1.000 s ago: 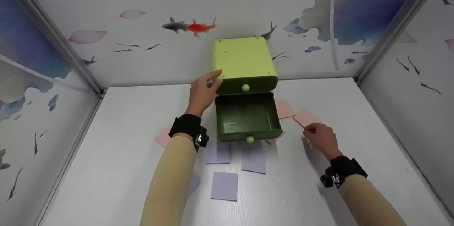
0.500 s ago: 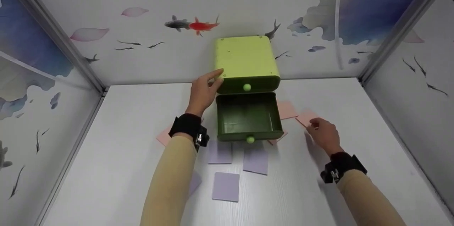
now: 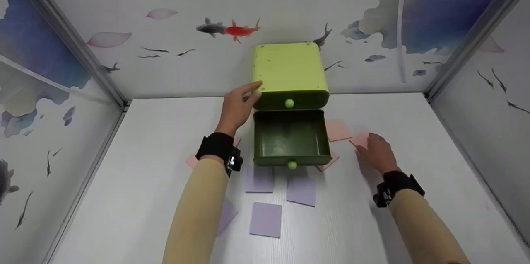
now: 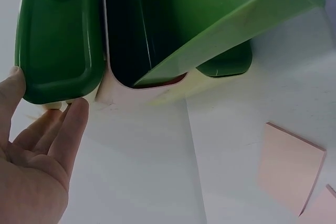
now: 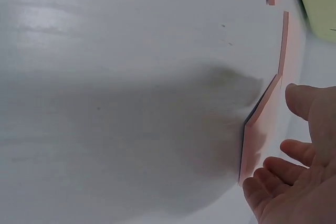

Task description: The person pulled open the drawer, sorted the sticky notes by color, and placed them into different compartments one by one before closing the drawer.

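Lilac square paper notes lie nearest on the white worktop [image 3: 136,181]: three show whole, one closest [image 3: 266,219] and two just beyond it [image 3: 258,179] [image 3: 301,190] by the front of the drawer, while a fourth lilac piece [image 3: 227,215] peeks out beside the left forearm. Pink square paper notes lie farther back; I count four: one [image 3: 191,160] at the left wrist, one [image 3: 329,162] poking out from under the drawer's right front corner, one [image 3: 338,129] flat at the drawer's right side, and one [image 3: 359,138] under the right hand. The right hand [image 3: 377,154] rests palm-down on that last pink note, its fingers [image 5: 294,153] loosely spread and gently bent over the note's edge, pinching nothing that the wrist view shows. One dark green plastic drawer [image 3: 291,137] with a pale green round knob [image 3: 292,165] stands pulled fully open in the middle; nothing can be made out inside it. Behind it sits one lime green plastic two-drawer box [image 3: 290,67], its upper drawer closed with a second pale knob [image 3: 289,102]. The left hand [image 3: 237,106] rests against the box's left front corner, fingers [image 4: 71,129] straight and slightly apart, touching rather than gripping. No brand, label or writing can be read on any note or on the box.
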Action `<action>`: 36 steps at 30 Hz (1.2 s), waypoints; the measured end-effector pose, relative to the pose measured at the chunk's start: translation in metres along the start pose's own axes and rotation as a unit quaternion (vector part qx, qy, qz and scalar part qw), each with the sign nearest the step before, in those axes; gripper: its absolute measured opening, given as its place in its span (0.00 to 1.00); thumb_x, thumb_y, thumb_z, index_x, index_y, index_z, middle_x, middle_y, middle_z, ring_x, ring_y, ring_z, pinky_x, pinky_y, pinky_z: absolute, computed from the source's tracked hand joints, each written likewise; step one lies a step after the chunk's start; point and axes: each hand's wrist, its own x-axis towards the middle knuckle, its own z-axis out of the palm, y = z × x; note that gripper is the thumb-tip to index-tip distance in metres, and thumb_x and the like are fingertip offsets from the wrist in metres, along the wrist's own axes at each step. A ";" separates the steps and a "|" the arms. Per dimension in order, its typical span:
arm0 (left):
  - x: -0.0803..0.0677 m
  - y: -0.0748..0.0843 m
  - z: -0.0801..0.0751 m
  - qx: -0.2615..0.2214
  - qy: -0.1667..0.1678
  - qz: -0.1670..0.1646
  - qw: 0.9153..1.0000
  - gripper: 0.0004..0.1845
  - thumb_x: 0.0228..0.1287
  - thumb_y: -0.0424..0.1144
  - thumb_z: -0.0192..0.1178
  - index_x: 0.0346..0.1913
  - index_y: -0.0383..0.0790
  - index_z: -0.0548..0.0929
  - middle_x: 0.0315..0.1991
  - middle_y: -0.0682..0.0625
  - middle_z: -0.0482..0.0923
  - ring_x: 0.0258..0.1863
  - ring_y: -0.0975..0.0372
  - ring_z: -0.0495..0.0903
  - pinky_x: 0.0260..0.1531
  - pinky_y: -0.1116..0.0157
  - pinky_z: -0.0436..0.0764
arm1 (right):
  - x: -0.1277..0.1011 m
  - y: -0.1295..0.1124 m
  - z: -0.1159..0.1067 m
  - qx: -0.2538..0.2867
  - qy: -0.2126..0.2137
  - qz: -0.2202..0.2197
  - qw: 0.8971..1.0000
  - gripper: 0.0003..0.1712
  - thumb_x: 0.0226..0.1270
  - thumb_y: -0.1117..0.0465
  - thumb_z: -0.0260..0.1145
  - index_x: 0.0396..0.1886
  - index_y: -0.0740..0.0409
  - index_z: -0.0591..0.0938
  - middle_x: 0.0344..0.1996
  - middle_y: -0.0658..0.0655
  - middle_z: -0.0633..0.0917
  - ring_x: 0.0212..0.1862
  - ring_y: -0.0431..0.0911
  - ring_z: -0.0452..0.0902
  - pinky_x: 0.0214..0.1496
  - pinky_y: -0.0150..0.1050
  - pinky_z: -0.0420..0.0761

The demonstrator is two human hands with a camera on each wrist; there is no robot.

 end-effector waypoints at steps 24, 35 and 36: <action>0.001 -0.001 -0.001 -0.010 0.000 0.001 1.000 0.20 0.73 0.45 0.55 0.65 0.53 0.76 0.68 0.53 0.72 0.65 0.57 0.74 0.63 0.60 0.74 | -0.003 -0.002 -0.017 -0.061 -0.076 0.035 0.995 0.42 0.61 0.50 0.69 0.57 0.83 0.68 0.50 0.83 0.70 0.47 0.66 0.68 0.52 0.63 0.75; 0.001 0.000 0.002 -0.006 0.002 -0.002 1.000 0.20 0.73 0.46 0.55 0.65 0.52 0.76 0.67 0.54 0.73 0.67 0.60 0.71 0.63 0.63 0.74 | -0.011 -0.001 -0.018 -0.024 -0.050 0.044 0.997 0.49 0.55 0.50 0.74 0.59 0.86 0.62 0.50 0.82 0.69 0.43 0.61 0.72 0.55 0.60 0.76; 0.001 0.001 0.002 -0.006 0.003 -0.001 1.000 0.20 0.73 0.46 0.55 0.65 0.52 0.76 0.67 0.54 0.73 0.68 0.61 0.71 0.64 0.63 0.74 | -0.011 -0.001 -0.018 -0.023 -0.049 0.042 0.998 0.49 0.56 0.50 0.74 0.58 0.85 0.62 0.50 0.81 0.71 0.43 0.61 0.72 0.55 0.60 0.76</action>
